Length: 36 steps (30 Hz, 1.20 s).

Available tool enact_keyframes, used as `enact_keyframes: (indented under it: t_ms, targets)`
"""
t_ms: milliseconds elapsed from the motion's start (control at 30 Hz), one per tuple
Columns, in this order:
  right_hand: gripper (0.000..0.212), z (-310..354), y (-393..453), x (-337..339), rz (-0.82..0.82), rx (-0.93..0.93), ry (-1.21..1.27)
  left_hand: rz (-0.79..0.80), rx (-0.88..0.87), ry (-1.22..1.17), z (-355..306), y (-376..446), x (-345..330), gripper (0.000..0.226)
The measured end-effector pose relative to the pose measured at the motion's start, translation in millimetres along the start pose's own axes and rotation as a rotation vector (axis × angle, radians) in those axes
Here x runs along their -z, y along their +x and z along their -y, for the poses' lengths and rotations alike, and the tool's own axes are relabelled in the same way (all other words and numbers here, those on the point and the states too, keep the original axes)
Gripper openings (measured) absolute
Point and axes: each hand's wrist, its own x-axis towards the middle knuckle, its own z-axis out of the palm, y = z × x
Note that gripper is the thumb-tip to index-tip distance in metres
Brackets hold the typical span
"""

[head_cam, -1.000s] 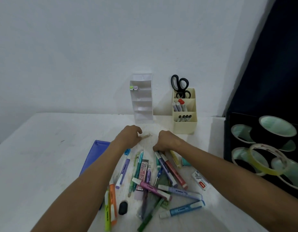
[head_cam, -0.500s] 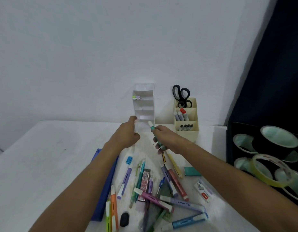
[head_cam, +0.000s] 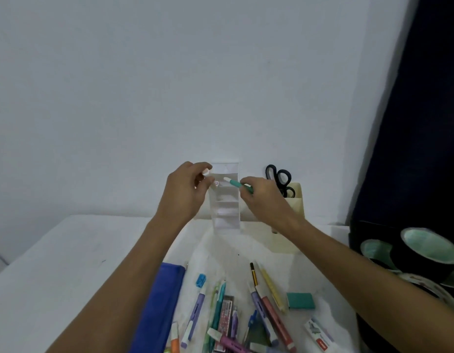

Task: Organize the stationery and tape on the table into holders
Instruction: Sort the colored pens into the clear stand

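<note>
Head view: R hand [head_cam: 265,197] pinches teal-and-white marker [head_cam: 236,183], L hand [head_cam: 186,192] pinches small white pen, both aimed at tiered white plastic holder [head_cam: 227,212] for slotting.

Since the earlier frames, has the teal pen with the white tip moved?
Yes. The teal pen with the white tip, in the right hand, has risen from the table to the tall white tiered holder's upper shelves.
</note>
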Motion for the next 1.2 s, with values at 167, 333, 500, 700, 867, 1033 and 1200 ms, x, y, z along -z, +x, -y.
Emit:
enact_keyframes:
  t_ms: [167,333,500,700,867,1033,1200]
  targets:
    - [0.018,3,12,5,-0.042,0.046,-0.083,0.005,-0.013,-0.007,-3,5,-4,0.010]
    - [0.021,1,22,-5,-0.006,0.042,-0.170,0.058,-0.015,0.040,7,9,-16,0.014]
    - [0.029,1,33,-15,0.059,0.043,-0.181,0.167,-0.023,0.087,11,15,-21,0.015]
    - [0.028,-5,55,-30,0.208,0.046,-0.214,0.310,0.021,0.184,12,30,-27,0.015]
    - [0.016,-15,62,-40,0.188,0.109,-0.299,0.375,0.015,0.225,12,36,-29,0.015]
    - [0.015,-20,66,-43,0.151,0.210,-0.299,0.441,0.038,0.260,13,36,-32,0.019]
    - [0.018,-13,63,-40,0.109,0.192,-0.297,0.476,0.042,0.277,14,39,-35,0.018]
